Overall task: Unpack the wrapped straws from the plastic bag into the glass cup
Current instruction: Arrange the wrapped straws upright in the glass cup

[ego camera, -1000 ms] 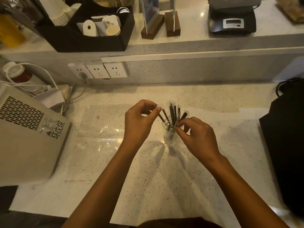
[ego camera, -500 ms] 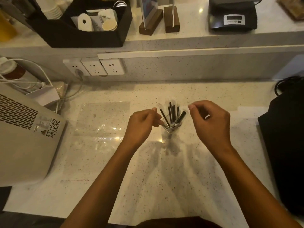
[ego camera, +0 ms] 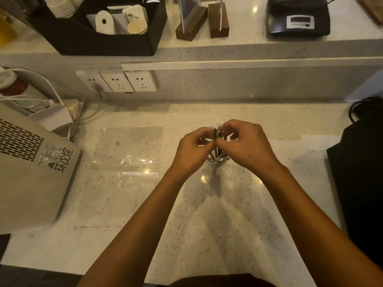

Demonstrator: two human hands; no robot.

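A small glass cup [ego camera: 217,162] stands on the speckled counter, mostly hidden behind my hands. Several dark straws in clear wrappers [ego camera: 215,134] stand in it, tops fanned upward. My left hand [ego camera: 191,151] and my right hand [ego camera: 246,145] meet over the cup, fingertips pinched around the straw tops. The flat clear plastic bag [ego camera: 126,151] lies on the counter to the left of the cup, with nothing seen inside it.
A beige appliance [ego camera: 31,175] fills the left side. A black object [ego camera: 358,172] stands at the right edge. Wall sockets [ego camera: 118,80] with a plugged cable sit behind. On the raised shelf are a black organiser [ego camera: 103,40], wooden sign holders [ego camera: 203,21] and a scale [ego camera: 298,19].
My right hand swung back in from the right and both hands closed together over the straw tops. The cup and bag have stayed in place.
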